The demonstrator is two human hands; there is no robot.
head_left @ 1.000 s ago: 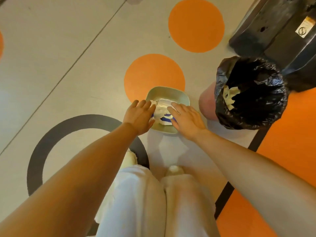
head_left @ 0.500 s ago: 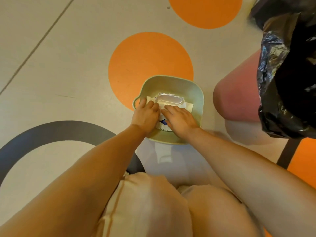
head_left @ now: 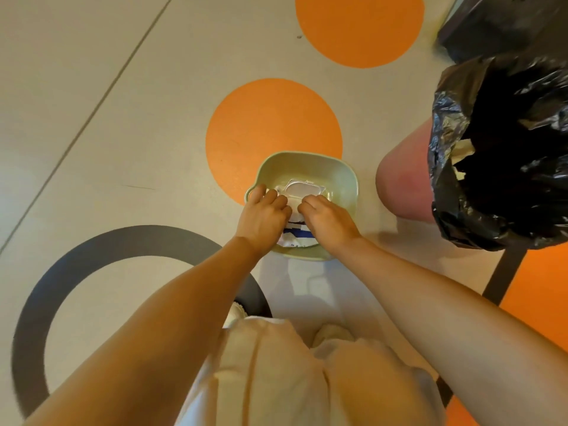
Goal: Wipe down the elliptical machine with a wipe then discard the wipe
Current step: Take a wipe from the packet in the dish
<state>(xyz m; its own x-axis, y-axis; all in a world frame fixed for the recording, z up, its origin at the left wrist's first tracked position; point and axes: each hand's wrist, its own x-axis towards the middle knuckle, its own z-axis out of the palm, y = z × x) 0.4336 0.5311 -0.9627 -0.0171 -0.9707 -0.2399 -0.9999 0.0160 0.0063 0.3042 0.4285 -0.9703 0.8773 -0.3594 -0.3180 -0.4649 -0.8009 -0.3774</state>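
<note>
Down on the floor, just in front of the person's knees, a pale green bowl-shaped tub sits overlapping the near edge of an orange floor circle, and inside it lies a pack of wipes with blue print on its wrapper. Both hands are down in the tub on that pack. The left hand lies on the pack's left part with its fingers bent over the top, fingertips close to the white flip lid on the far side of the tub. The right hand lies on the right part, fingers likewise curled down onto the wrapper near the lid. Whether either hand truly grips the pack or only presses it flat I cannot tell from this angle.

As for progress, the job looks to be at its very start. The lid seems shut, no loose wipe shows in either hand, and so nothing has yet been drawn out to clean with (the hands seem placed to steady the pack and open it). Of what may be the elliptical machine, only a dark blurred corner shows beyond the tub, to the far right. To the right of the tub stands a pink bin with a black bin liner, some pale scraps already lying inside; that is the likely place for the used wipe. Still to come, by my judgement: opening the lid, pulling a wipe, wiping the machine and dropping the wipe in the bin.
</note>
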